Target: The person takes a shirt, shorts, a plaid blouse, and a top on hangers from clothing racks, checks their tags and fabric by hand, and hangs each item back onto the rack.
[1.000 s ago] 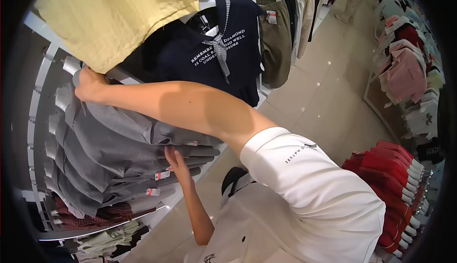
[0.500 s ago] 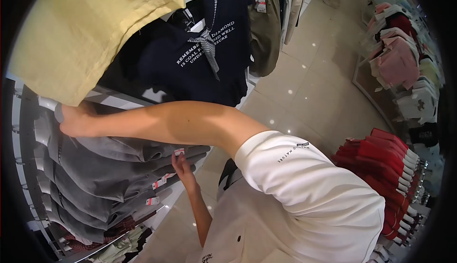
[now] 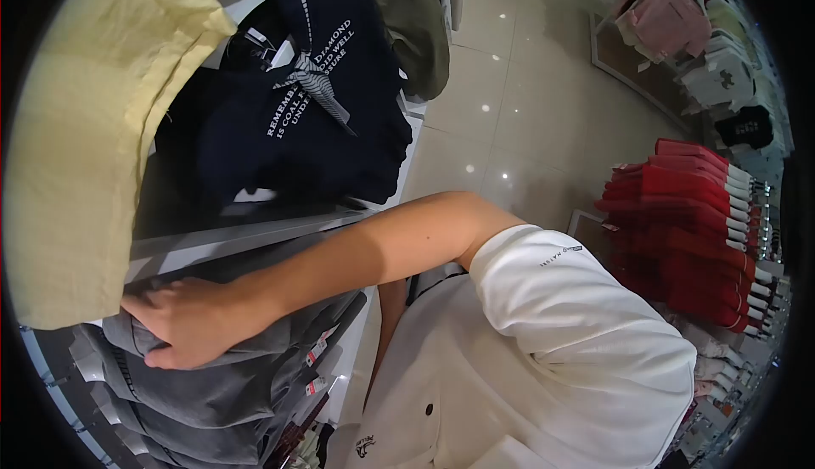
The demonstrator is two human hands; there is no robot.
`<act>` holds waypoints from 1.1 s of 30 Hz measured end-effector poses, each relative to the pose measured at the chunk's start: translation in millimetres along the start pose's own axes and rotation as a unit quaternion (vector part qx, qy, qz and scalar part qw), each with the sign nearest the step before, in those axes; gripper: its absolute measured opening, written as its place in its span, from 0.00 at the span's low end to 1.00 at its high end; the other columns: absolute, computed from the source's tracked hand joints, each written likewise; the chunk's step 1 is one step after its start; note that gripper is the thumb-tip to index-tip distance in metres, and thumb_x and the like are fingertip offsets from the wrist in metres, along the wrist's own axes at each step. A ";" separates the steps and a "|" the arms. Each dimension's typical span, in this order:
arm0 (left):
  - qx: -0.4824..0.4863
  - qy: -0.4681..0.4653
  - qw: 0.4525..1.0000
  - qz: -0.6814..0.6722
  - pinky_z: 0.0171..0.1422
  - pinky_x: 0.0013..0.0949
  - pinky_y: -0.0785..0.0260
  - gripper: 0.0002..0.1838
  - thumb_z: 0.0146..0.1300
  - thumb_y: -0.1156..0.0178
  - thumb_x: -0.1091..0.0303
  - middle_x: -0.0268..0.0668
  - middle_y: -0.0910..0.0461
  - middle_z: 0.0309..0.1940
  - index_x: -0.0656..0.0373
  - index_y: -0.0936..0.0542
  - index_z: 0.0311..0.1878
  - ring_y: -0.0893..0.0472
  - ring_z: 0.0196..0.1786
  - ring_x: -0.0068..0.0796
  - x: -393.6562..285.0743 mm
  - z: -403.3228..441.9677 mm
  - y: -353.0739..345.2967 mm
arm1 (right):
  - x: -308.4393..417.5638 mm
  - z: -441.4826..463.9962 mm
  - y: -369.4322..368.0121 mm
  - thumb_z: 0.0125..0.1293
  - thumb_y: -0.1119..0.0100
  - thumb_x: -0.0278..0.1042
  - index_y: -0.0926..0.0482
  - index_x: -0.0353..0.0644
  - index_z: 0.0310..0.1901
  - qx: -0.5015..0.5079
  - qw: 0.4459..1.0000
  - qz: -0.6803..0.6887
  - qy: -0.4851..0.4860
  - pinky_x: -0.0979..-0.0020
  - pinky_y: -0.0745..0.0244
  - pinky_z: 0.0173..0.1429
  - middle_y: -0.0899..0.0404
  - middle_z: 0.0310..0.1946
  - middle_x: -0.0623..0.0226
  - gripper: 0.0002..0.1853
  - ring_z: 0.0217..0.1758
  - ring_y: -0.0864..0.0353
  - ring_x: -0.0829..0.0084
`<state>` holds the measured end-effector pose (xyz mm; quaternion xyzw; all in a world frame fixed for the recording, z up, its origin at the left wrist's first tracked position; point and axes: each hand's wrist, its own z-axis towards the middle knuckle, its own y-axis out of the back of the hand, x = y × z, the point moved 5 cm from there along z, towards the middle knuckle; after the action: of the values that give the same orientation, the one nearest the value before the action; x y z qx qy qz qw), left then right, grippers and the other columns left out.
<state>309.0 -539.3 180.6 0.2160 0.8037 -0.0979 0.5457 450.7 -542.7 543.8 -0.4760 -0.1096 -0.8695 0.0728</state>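
My right hand [image 3: 191, 320] reaches across to the left and grips the top of a gray garment [image 3: 246, 346], fingers curled over the fabric and thumb below. More gray garments [image 3: 204, 425] hang beneath it on pale hangers, with red-and-white price tags [image 3: 318, 350] at their edges. A yellow garment [image 3: 81, 172] hangs over the left side, its hem close to my right fingertips. Only part of my left forearm shows below my right arm; the left hand is hidden behind it.
A navy top [image 3: 297, 121] with white lettering and a striped tie hangs above a white shelf edge [image 3: 246, 235]. Olive trousers [image 3: 416, 36] hang beside it. Across the tiled floor [image 3: 484, 104] are red garments [image 3: 679, 223] and a pink top [image 3: 666, 15] on racks.
My right hand has come down and to the right in the view, from a hanger end onto the gray fabric. My left hand, open before, has gone behind my right arm. The view has turned.
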 end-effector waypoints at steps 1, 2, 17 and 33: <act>0.011 0.002 1.000 0.007 0.62 0.36 0.30 0.19 0.77 0.47 0.59 0.38 0.21 0.55 0.61 0.24 0.61 0.22 0.57 0.29 2.0 3.3 2.8 | 3.9 -12.8 4.5 0.65 0.38 0.47 0.32 0.26 0.59 0.028 0.999 -0.007 0.018 0.52 0.24 0.55 0.22 0.46 0.40 0.32 0.51 0.19 0.45; 0.022 0.001 1.000 0.020 0.61 0.36 0.30 0.18 0.77 0.47 0.59 0.38 0.20 0.55 0.61 0.24 0.61 0.22 0.57 0.29 5.0 5.3 3.6 | 2.8 -24.4 6.8 0.65 0.39 0.46 0.31 0.27 0.58 0.036 0.997 -0.035 0.055 0.52 0.23 0.53 0.22 0.43 0.44 0.30 0.47 0.19 0.47; -0.012 0.022 0.998 0.063 0.58 0.31 0.29 0.13 0.78 0.49 0.63 0.37 0.17 0.48 0.61 0.20 0.51 0.20 0.52 0.26 9.0 56.1 -40.9 | -71.3 -141.7 440.3 0.76 0.46 0.32 0.15 0.32 0.44 -0.327 0.923 -0.185 -0.082 0.77 0.21 0.43 0.14 0.33 0.66 0.13 0.36 0.18 0.81; -0.219 0.106 0.967 -0.078 0.59 0.32 0.26 0.15 0.79 0.51 0.61 0.36 0.17 0.49 0.62 0.19 0.51 0.20 0.55 0.27 -48.4 74.3 -197.8 | -226.3 -16.1 619.2 0.61 0.33 0.44 0.21 0.44 0.45 -0.038 0.660 -0.742 -0.114 0.58 0.27 0.52 0.14 0.36 0.61 0.16 0.50 0.18 0.60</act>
<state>296.3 -755.7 181.0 0.0369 0.8731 0.0621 0.4822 702.0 -1139.6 419.6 -0.3345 -0.4007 -0.5777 -0.6276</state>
